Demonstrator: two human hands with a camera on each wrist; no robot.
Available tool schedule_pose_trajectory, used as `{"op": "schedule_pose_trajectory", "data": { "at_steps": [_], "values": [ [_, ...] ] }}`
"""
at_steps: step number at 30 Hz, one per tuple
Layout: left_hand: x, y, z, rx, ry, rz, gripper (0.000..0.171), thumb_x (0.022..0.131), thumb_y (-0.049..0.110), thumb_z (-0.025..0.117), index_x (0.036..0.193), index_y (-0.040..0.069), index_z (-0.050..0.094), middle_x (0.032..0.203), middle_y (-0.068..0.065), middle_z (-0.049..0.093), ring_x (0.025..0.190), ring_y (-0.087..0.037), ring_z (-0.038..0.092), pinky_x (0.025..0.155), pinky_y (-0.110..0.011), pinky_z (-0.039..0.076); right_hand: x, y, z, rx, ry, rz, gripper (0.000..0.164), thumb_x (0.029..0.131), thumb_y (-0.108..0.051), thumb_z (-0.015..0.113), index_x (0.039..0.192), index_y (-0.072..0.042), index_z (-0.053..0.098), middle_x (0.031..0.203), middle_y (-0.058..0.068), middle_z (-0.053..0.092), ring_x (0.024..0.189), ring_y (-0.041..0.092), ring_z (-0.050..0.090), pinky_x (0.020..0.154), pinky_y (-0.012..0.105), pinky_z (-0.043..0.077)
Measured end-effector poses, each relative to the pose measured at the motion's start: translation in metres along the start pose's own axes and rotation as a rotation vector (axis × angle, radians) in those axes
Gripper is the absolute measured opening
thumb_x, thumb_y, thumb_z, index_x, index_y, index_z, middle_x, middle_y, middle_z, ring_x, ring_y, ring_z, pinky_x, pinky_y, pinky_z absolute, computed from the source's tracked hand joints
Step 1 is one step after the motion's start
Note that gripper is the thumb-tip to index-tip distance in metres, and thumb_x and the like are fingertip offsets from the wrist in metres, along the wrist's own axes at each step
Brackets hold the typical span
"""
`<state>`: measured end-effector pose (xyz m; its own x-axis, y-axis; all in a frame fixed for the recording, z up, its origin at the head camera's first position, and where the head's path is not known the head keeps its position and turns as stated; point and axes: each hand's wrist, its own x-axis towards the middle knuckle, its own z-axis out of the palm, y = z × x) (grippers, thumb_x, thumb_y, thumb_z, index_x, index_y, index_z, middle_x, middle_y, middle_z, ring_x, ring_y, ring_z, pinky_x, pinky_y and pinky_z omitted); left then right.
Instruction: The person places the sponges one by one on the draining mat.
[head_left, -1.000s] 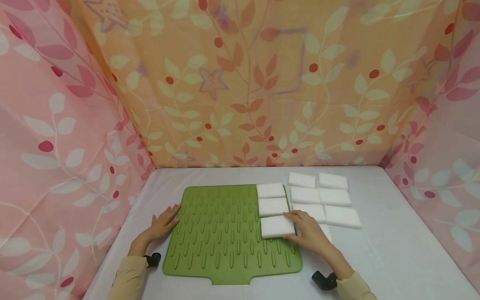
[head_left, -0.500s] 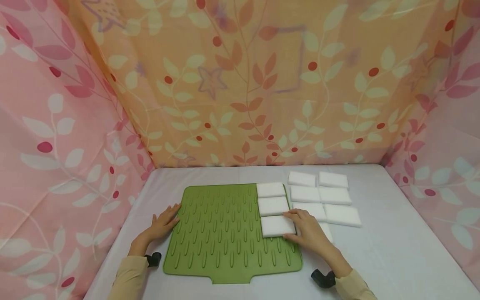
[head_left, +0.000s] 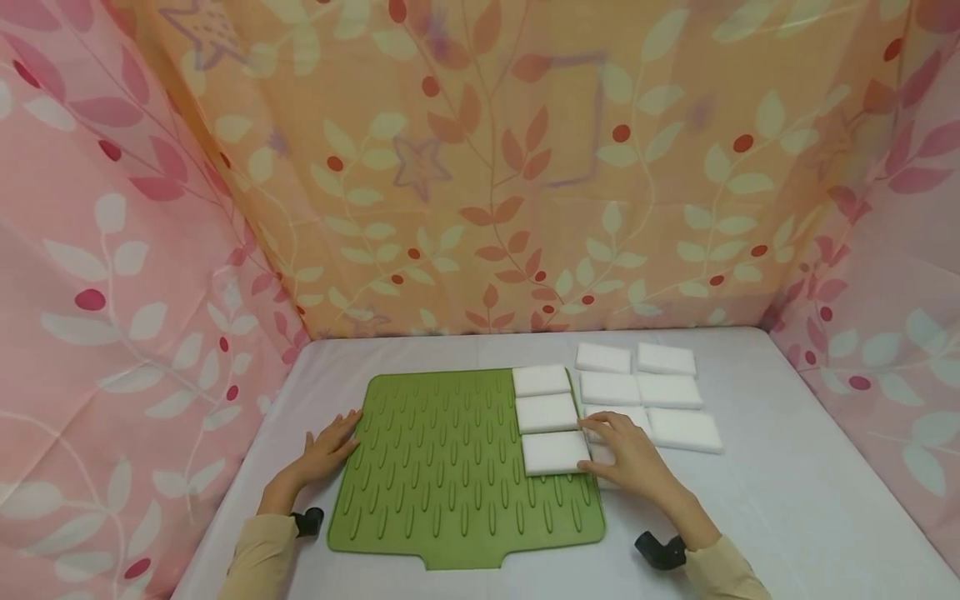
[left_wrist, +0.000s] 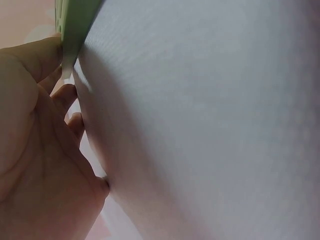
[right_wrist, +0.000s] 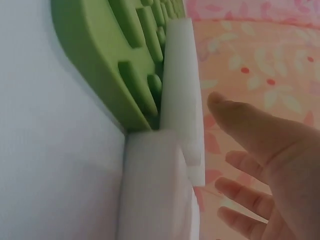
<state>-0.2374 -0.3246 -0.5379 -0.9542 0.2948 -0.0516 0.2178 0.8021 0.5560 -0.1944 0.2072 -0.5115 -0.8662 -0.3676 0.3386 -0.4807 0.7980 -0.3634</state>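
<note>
A green ridged mat (head_left: 435,479) lies on the white-covered table. Three white rectangular sponges stand in a column along its right side: a far one (head_left: 542,380), a middle one (head_left: 547,413) and a near one (head_left: 555,453). My right hand (head_left: 633,458) is just right of the near sponge, fingers spread; in the right wrist view a gap shows between thumb and the sponge (right_wrist: 180,85). My left hand (head_left: 322,457) rests at the mat's left edge with fingers extended. In the left wrist view, its thumb touches the mat's rim (left_wrist: 75,35).
Right of the mat, several more white sponges (head_left: 684,430) lie in rows on the table (head_left: 787,500). One is partly hidden under my right hand. Black wrist devices (head_left: 660,550) sit by both wrists. Floral cloth (head_left: 480,167) surrounds the table at the back and sides.
My right hand has let go of the near sponge and drawn slightly to the right. The sponge stays on the mat, and the left hand has not moved.
</note>
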Motion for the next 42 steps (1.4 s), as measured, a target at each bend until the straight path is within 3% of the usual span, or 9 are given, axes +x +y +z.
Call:
{"op": "schedule_pose_trajectory", "data": {
  "at_steps": [15,22,42],
  "values": [
    [0.000,0.000,0.000,0.020,0.005,-0.010,0.056,0.099,0.030,0.042,0.148,0.008,0.024,0.150,-0.020,0.022,0.138,-0.044,0.013,0.095,-0.075,-0.007,-0.013,0.038,-0.021,0.006,0.107,0.029,0.059,0.074,-0.037,0.076,0.123,-0.010,0.059,0.118,0.008,0.055,0.109,0.028,0.051,0.082,0.051,0.041],
    [0.000,0.001,0.000,0.010,0.010,-0.004,0.056,0.099,0.028,0.043,0.147,0.008,0.025,0.150,-0.021,0.023,0.137,-0.045,0.014,0.094,-0.075,-0.007,-0.018,0.052,-0.029,-0.020,0.149,0.064,0.056,0.073,-0.033,0.078,0.120,-0.008,0.060,0.116,0.012,0.056,0.105,0.034,0.053,0.080,0.053,0.042],
    [0.000,-0.001,0.001,0.002,0.003,-0.002,0.056,0.099,0.029,0.043,0.147,0.009,0.025,0.150,-0.021,0.022,0.138,-0.045,0.012,0.095,-0.074,-0.008,-0.042,0.092,-0.051,-0.045,0.168,0.184,0.057,0.074,-0.032,0.077,0.121,-0.004,0.058,0.120,0.020,0.053,0.107,0.044,0.045,0.081,0.060,0.035]
  ]
}}
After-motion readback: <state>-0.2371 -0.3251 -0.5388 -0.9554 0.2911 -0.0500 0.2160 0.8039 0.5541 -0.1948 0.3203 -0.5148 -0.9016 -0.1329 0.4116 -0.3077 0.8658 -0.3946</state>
